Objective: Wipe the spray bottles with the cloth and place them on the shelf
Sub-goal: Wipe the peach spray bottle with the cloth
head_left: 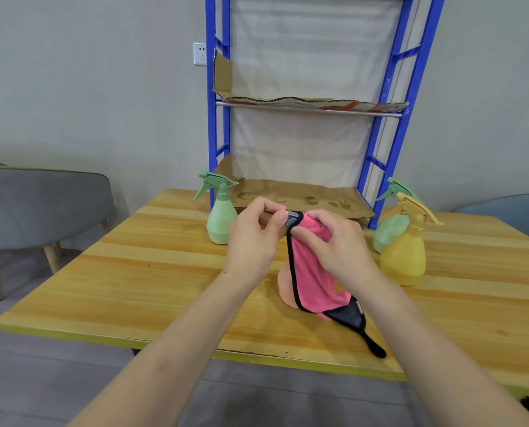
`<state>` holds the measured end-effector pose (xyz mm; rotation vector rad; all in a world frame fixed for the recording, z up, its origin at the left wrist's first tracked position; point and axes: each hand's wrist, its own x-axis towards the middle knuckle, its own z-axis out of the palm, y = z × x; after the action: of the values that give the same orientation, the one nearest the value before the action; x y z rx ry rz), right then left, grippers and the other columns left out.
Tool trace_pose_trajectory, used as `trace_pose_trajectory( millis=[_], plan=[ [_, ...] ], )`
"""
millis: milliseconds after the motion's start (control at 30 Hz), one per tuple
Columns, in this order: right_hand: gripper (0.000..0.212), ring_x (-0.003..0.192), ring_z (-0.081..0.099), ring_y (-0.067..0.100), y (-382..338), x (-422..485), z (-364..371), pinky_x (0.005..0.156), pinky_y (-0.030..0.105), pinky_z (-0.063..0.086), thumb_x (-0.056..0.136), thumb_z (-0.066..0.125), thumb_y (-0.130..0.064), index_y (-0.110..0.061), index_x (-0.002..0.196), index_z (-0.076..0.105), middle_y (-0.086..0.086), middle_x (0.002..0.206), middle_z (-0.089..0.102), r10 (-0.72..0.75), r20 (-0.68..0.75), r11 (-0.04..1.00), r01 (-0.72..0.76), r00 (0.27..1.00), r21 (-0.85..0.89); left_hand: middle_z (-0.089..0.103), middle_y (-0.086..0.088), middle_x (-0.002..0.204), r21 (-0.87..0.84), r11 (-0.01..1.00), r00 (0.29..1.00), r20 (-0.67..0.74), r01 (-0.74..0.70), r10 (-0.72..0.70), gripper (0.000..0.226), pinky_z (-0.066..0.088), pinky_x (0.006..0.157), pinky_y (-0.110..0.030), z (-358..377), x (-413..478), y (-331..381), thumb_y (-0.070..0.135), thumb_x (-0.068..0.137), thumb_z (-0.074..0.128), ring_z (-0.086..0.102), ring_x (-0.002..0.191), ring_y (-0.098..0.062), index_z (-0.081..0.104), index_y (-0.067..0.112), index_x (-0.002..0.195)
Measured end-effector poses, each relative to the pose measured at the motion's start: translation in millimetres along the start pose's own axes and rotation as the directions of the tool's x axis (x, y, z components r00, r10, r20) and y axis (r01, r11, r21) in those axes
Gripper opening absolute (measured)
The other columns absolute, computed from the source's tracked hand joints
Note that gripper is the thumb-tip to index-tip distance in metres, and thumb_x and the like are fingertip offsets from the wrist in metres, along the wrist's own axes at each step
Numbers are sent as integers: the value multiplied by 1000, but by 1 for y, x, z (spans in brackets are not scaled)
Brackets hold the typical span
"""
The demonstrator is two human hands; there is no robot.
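We see a smooth, glossy wooden table (pixel 133 272), a soft fuzzy cloth (pixel 312 278), a green spray bottle (pixel 222 223) and yellow spray bottle (pixel 406 257) of matt plastic, and a painted metal shelf (pixel 389 118) lined with cardboard (pixel 287 192).

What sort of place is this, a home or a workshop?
Probably a plain indoor room, perhaps an office or lounge corner set up for a tidying chore: a wooden table, a blue metal shelf rack lined with cardboard against a grey wall, and a grey upholstered chair nearby.

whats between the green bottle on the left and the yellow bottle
In the head view, the left hand and right hand hold the pink cloth over a peach bottle.
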<state>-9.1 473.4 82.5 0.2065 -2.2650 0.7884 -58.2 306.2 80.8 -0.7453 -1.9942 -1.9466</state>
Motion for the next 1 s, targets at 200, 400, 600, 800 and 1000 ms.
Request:
trace_pose_trajectory(
  millis=[200,400,600,800,1000],
  plan=[
    [17,82,62,13,14,4,-12,74,34,48,105,59,-22,-15,98,72,-10,83,68,-59,111,998,61,992,-17,67,23,76,52,999,1000,-7,-16,16,12,63,85,-44,0,2,0,18,101,63,65,81,-8,67,26,92],
    [34,110,63,8,14,2,-26,89,23,44,99,68,-28,-26,133,66,-16,117,71,-31,273,994,60,961,-97,67,10,78,36,999,999,-32,-6,7,10,64,84,-38,3,0,0,14,102,62,67,81,-9,67,20,95],
    [24,90,50,11,3,-1,-3,75,26,35,96,67,-39,-25,112,55,-14,95,55,20,153,963,22,988,-268,69,11,78,114,992,996,-65,-52,60,9,55,79,-33,8,-8,4,19,103,61,64,78,-3,65,20,95],
    [23,86,55,11,4,4,-15,72,9,36,98,68,-27,-23,120,61,-14,93,60,-7,242,979,56,970,-194,67,18,78,137,989,998,-36,-53,58,9,58,87,-45,3,-5,1,21,102,61,65,79,0,64,24,94],
    [24,89,56,12,0,5,-18,70,8,36,98,69,-29,-25,120,60,-12,94,63,41,257,979,13,966,-204,68,13,80,156,984,993,-73,-84,96,9,57,85,-46,10,-9,3,22,103,59,67,82,-4,63,21,96]
  ],
)
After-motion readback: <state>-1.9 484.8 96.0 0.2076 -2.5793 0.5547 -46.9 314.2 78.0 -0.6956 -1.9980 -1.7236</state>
